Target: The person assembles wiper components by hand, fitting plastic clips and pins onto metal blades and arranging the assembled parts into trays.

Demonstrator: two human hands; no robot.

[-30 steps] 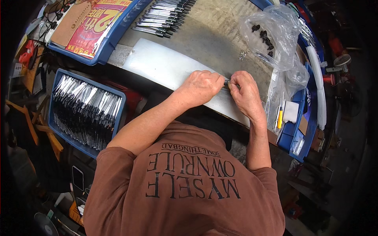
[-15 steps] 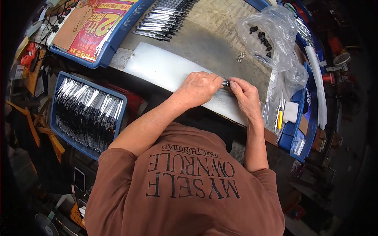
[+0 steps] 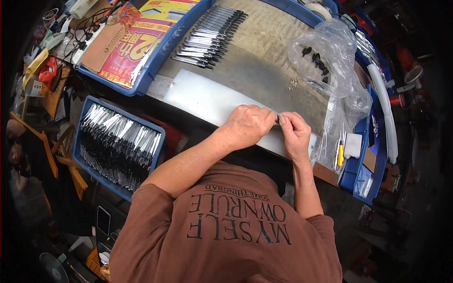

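Observation:
My left hand [image 3: 249, 124] and my right hand [image 3: 295, 134] meet above the front edge of the bench, fingertips almost touching. Between them is a small dark pen part [image 3: 277, 120], mostly hidden by the fingers. The left fist is closed round one end, while my right thumb and fingers pinch the other. Under the hands lies a long white plastic sheet [image 3: 203, 92]. Farther back, pens [image 3: 207, 40] with clear barrels and black grips lie side by side in a row. Tiny metal pieces [image 3: 293, 84] are scattered on the bench top [image 3: 264, 52].
A clear plastic bag [image 3: 347, 70] with black pieces [image 3: 317, 61] lies at the back right. A yellow-handled tool [image 3: 340, 154] is near the right edge. At the left stand a blue crate [image 3: 161, 137] full of pens and a blue tray [image 3: 150, 70] with printed sheets.
The view has shifted, so the bench sits slightly lower and farther right. My hands have drawn closer together, and less of the dark pen part shows between them.

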